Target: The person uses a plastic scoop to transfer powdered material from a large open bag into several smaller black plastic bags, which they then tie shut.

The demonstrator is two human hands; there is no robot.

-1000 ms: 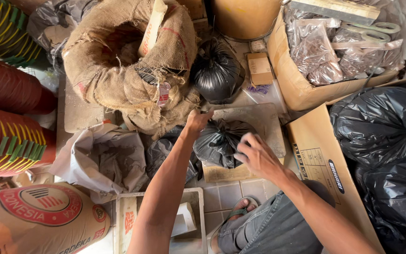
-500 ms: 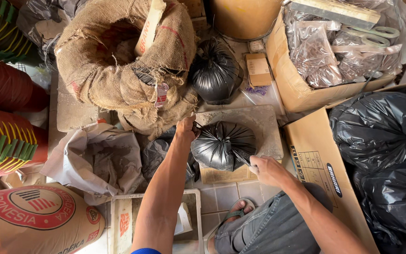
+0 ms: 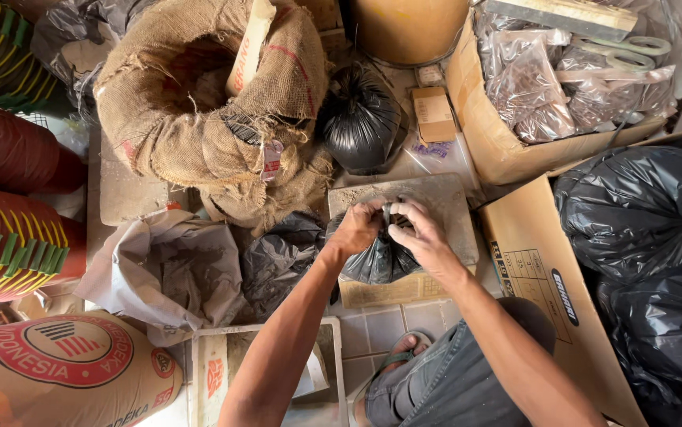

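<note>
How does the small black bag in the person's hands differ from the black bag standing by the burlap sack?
The small black bag in the hands lies on a dusty slab, with left hand and right hand gripping its neck; the black bag by the burlap sack stands untouched on the floor. The held bag looks slack and flatter; the standing one is rounder, fuller, its top gathered shut. Both are glossy black plastic.

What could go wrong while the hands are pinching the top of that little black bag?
The left hand and right hand both pinch the neck of the small black bag. The plastic looks thin, so it might tear and spill. The bag sits on a dusty flat board near its front edge, so it could slide off onto the tiled floor. Another tied black bag and a burlap sack crowd close, so elbows may bump them.
</note>
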